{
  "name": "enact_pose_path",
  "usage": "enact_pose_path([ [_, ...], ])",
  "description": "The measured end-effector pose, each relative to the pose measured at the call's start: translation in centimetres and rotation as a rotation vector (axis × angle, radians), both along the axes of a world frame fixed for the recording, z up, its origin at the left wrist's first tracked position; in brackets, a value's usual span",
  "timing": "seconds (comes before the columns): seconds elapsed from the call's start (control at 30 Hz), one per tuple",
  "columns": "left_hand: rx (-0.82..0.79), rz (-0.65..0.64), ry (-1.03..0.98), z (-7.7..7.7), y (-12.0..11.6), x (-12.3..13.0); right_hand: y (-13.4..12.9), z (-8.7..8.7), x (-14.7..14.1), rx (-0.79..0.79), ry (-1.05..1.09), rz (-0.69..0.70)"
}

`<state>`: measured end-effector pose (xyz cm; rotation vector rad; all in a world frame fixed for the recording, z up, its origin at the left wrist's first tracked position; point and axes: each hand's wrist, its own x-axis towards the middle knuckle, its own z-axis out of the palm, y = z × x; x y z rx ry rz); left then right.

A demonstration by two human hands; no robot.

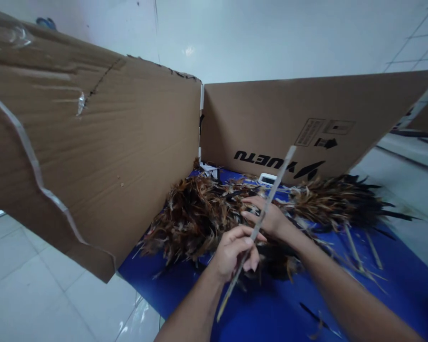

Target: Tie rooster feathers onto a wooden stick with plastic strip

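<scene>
Two hands (233,251) (273,219), one pale stick (261,220)

The feathers (192,213) mix rusty brown with black. The bench (264,308) is deep blue. The rear cardboard panel (271,109) is tan, printed with black lettering (260,159). The stick (267,204) looks greyish white, perhaps yellowish at its lower end. Floor tiles (32,304) are white.

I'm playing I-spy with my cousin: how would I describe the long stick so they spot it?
Find the blue surface below the cardboard walls, then the left hand near the brown feathers. It holds the stick, straight and pale, slanting up to the right. Unlike the bushy feathers, it is thin and held up.
</scene>
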<state>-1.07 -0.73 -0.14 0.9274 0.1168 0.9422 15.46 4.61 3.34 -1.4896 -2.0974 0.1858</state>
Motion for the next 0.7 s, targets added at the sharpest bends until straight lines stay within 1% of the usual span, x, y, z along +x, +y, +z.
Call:
enact_pose_path([
  [0.03,0.003,-0.019,-0.004,0.1,-0.1,0.0,1.2,0.1,-1.6,-0.028,-0.007,0.048],
  [0.13,0.008,-0.056,-0.023,0.3,-0.1,-0.2,4.7,0.1,-6.5,-0.113,-0.069,0.020],
  [0.2,0.008,-0.070,-0.042,0.4,-0.1,-0.5,6.6,-0.2,-9.6,-0.143,-0.085,0.012],
  [0.3,-0.001,-0.075,-0.082,0.5,0.1,-0.8,8.9,-1.2,-13.5,-0.218,-0.114,-0.025],
  [0.4,-0.020,-0.060,-0.106,0.5,0.4,-1.2,10.4,-2.7,-16.2,-0.311,-0.115,-0.055],
  [0.47,-0.035,-0.043,-0.126,0.4,0.5,-1.4,11.1,-3.6,-16.9,-0.377,-0.069,-0.048],
  [0.57,-0.053,-0.037,-0.169,0.3,0.6,-1.5,11.7,-4.1,-16.3,-0.466,0.085,-0.022],
  [0.63,-0.050,-0.053,-0.168,0.3,0.6,-1.5,11.6,-3.7,-15.1,-0.509,0.238,-0.002],
  [0.7,-0.042,-0.067,-0.150,0.4,0.5,-1.4,11.2,-2.9,-13.6,-0.536,0.411,0.026],
])
